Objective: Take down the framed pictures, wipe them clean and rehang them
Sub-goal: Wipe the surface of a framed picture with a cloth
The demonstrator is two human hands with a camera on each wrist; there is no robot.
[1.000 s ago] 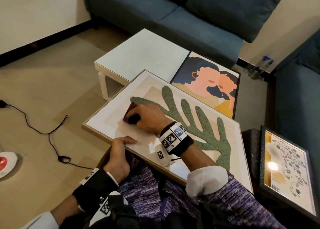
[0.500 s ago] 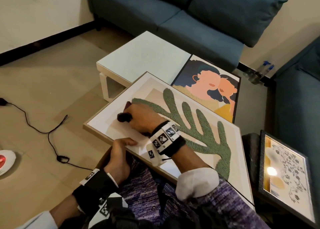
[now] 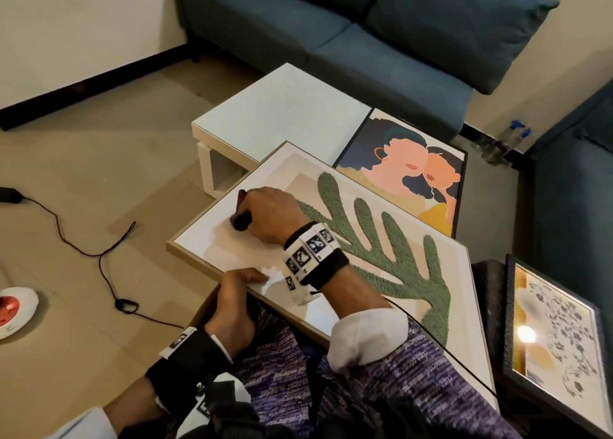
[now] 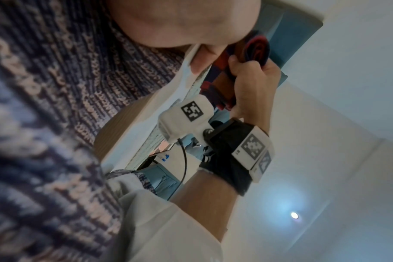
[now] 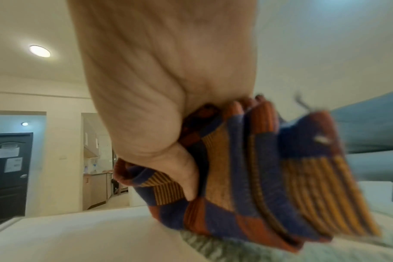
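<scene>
A large light-framed picture (image 3: 441, 272) with a green plant shape lies tilted across my lap. My right hand (image 3: 265, 219) grips a folded cloth (image 3: 240, 218), checked in blue, orange and red, and presses it on the glass near the picture's left corner. The right wrist view shows the same cloth (image 5: 258, 177) bunched in the fist. My left hand (image 3: 238, 292) holds the picture's near edge, thumb on top of the frame and fingers under it. In the left wrist view the frame's edge (image 4: 123, 127) shows beside the right hand (image 4: 251, 85) and the cloth (image 4: 256, 47).
A black-framed picture of two faces (image 3: 414, 173) lies on the white low table (image 3: 282, 113). A dark-framed floral picture (image 3: 557, 339) rests at my right. Blue sofas (image 3: 365, 33) stand behind and to the right. A black cable (image 3: 109, 266) and a white round device (image 3: 13, 309) lie on the floor.
My right hand has slid the cloth leftward across the glass toward the picture's left corner. The left hand has stayed on the near edge.
</scene>
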